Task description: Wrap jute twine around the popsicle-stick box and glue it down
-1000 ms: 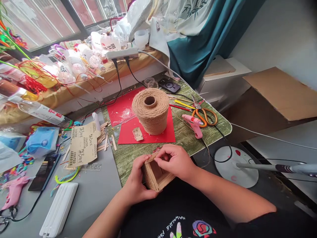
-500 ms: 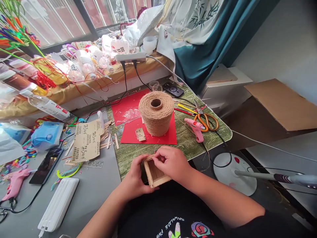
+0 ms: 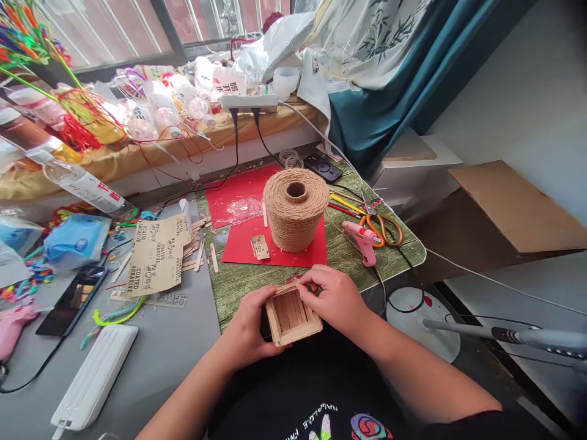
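A small open box of wooden craft sticks (image 3: 300, 333) is tilted toward me, its slatted inside showing. My left hand (image 3: 250, 321) is closed around the box's left side, with the thumb below and fingers at the far left corner. At the far right corner of the rim, my right hand (image 3: 332, 299) is pinched; whatever lies between its fingertips is hidden. Just beyond the hands, a large spool of jute twine (image 3: 296, 223) stands upright on red sheets (image 3: 238, 247). A small printed paper piece (image 3: 260, 247) lies beside the spool.
To the right lie a pink glue gun (image 3: 364, 241), orange-handled scissors (image 3: 389, 229) and a dark phone (image 3: 323, 166). Sandpaper (image 3: 158, 256) covers loose craft sticks on the left, near a white power bank (image 3: 94, 376). A power strip (image 3: 249, 104) sits on the cluttered sill.
My right hand has slid along the far rim to the right corner, uncovering more of the box's inside. My left hand keeps its hold. The camera view has shifted slightly.
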Tool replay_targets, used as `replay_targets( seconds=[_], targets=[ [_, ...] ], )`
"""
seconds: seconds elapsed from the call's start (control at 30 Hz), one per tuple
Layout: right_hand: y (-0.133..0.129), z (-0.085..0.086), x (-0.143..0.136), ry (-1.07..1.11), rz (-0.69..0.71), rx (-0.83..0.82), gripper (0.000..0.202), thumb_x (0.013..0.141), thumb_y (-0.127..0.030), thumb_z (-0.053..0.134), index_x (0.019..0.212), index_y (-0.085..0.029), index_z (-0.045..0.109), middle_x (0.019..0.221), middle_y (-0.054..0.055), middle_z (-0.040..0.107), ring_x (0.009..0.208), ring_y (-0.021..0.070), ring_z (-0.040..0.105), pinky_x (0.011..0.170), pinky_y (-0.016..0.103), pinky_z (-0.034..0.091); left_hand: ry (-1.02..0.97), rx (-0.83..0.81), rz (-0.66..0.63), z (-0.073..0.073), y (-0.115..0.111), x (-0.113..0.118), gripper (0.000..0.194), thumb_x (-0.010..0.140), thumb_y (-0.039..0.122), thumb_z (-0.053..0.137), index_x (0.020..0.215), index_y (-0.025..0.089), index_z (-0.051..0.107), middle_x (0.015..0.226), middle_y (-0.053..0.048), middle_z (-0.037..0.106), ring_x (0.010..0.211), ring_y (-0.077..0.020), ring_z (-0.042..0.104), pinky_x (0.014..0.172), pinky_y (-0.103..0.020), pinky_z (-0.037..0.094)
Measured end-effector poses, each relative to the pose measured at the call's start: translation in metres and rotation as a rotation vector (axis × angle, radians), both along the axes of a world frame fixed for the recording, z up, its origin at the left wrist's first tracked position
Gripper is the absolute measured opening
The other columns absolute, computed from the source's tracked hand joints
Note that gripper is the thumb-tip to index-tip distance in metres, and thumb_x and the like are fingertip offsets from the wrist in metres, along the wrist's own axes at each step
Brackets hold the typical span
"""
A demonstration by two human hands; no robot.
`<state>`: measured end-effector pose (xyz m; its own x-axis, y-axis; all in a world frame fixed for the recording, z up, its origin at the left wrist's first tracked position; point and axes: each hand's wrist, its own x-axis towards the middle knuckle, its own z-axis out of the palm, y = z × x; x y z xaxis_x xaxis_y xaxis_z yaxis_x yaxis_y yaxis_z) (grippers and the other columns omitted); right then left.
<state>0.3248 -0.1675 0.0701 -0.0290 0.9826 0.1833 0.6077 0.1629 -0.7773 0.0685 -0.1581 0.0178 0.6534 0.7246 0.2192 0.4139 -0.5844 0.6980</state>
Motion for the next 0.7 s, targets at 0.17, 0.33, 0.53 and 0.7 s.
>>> replay_targets(
  seconds=[0.17,0.33,0.53,0.7],
  targets=[
    [-0.003,-0.004,0.007,-0.024,-0.007,0.032,0.014,0.089,-0.012,0.066,0.080,-0.021,0.070,0.075,0.000,0.065,0.069,0.0148,0.059,0.069,0.027,0.045,0.015,-0.003,0.006,0.001,0.001,0.000,0.108,0.072,0.041,0.091,0.158,0.027,0.026,0.147,-0.019,0.051,0.136,-0.0373,0.053,0.112,-0.056,0.049],
    [-0.006,-0.006,0.011,-0.026,0.015,0.048,0.014,0.089,-0.012,0.064,0.079,-0.021,0.068,0.074,0.000,0.064,0.067,0.0144,0.057,0.068,0.028,0.044,0.036,-0.008,0.010,0.000,0.001,0.000,0.111,0.072,0.042,0.091,0.159,0.028,0.025,0.147,-0.018,0.050,0.136,-0.0380,0.054,0.112,-0.056,0.049],
    [-0.005,-0.005,0.014,0.014,-0.003,0.021,0.013,0.088,-0.014,0.065,0.078,-0.021,0.068,0.073,0.000,0.063,0.064,0.0136,0.055,0.065,0.027,0.043,0.067,-0.028,0.017,0.001,0.001,0.001,0.112,0.071,0.043,0.091,0.160,0.027,0.024,0.148,-0.019,0.050,0.135,-0.0388,0.054,0.112,-0.056,0.049],
    [-0.002,-0.008,0.019,0.094,-0.044,-0.061,0.011,0.086,-0.016,0.067,0.077,-0.021,0.070,0.073,0.000,0.063,0.067,0.0147,0.055,0.066,0.028,0.043,0.060,-0.012,0.015,0.004,0.001,0.003,0.111,0.073,0.044,0.090,0.159,0.027,0.023,0.147,-0.019,0.050,0.135,-0.0380,0.054,0.112,-0.055,0.048]
  ],
)
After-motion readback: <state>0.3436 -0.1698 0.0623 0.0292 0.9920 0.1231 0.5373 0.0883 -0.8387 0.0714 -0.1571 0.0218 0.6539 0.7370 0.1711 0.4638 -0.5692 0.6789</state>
